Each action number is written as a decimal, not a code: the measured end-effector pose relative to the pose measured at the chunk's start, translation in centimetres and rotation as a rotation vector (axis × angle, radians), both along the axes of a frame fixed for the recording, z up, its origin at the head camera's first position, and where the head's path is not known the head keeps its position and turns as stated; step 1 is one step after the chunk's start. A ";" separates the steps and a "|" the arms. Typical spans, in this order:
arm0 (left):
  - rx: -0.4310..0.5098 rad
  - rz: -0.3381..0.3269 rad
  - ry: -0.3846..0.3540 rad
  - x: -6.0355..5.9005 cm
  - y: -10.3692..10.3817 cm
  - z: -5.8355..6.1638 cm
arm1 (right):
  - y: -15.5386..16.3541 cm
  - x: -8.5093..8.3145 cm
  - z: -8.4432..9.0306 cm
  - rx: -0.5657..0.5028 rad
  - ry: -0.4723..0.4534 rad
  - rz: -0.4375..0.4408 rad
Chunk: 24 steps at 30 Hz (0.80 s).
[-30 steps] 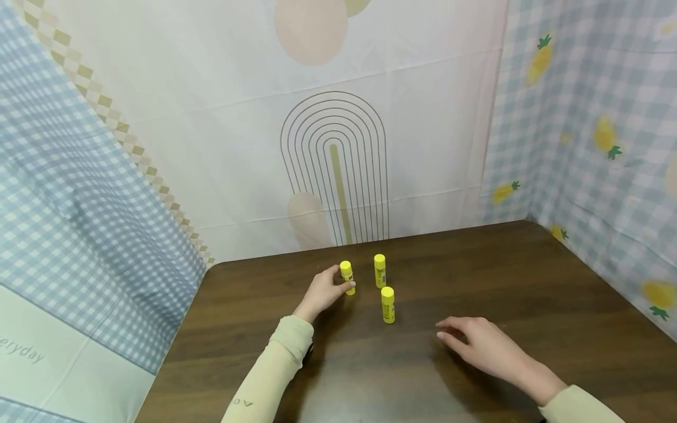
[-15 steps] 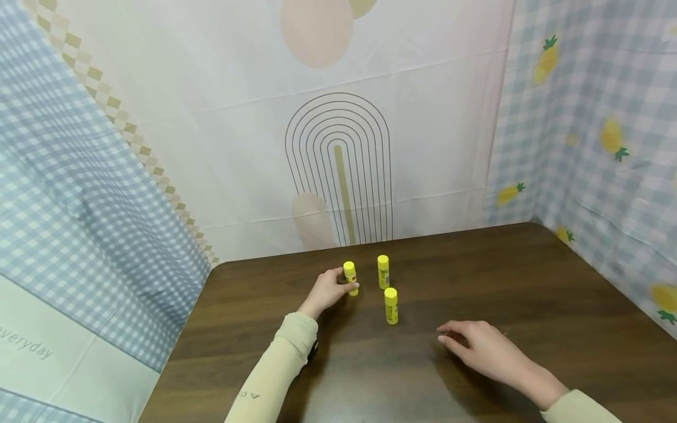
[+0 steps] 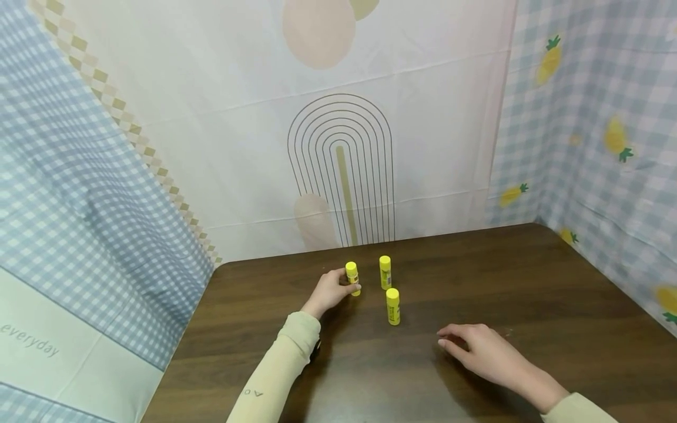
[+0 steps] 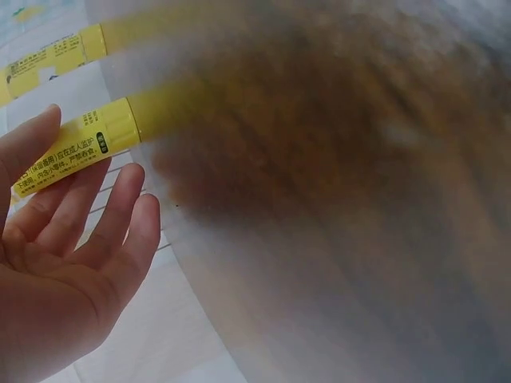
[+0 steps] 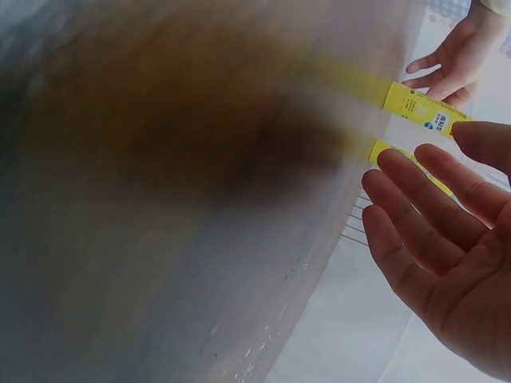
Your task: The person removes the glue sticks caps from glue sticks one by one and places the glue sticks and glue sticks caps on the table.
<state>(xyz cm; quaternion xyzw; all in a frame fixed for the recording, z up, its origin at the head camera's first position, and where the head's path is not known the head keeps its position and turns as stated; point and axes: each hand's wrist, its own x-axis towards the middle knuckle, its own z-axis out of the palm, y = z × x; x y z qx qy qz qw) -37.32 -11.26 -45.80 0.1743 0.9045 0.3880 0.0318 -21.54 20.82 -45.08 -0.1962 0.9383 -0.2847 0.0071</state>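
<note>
I have the left hand (image 3: 329, 291) pinching one upright glue stick (image 3: 351, 269); the right hand (image 3: 482, 351), fingers loosely bent, holds nothing. I judge the step as positioning; next calls for a vertical path, sparing the back stick (image 3: 385, 272) and front stick (image 3: 393, 306), right of the pinch. The table (image 3: 492, 276) edge lies near, beyond those fingers; wider room lies rightward.

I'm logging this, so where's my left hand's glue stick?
In the head view, the held glue stick is left of two others, near the table back.
</note>
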 end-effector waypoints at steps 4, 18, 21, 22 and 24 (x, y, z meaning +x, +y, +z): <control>-0.003 -0.001 0.007 0.0 0.0 0.2 | -0.2 0.1 0.0 -0.008 0.003 0.013; 0.029 0.018 0.041 0.0 -0.4 1.9 | -0.3 0.2 0.2 -0.006 0.026 0.025; 0.045 0.026 0.062 -0.3 -0.6 3.4 | -0.2 0.1 0.2 -0.010 0.026 0.022; 0.044 0.031 0.075 -0.3 -0.7 3.9 | -0.2 0.1 0.2 -0.013 0.024 0.023; 0.042 0.042 0.101 -0.4 -1.0 4.9 | -0.2 0.1 0.2 -0.015 0.019 0.026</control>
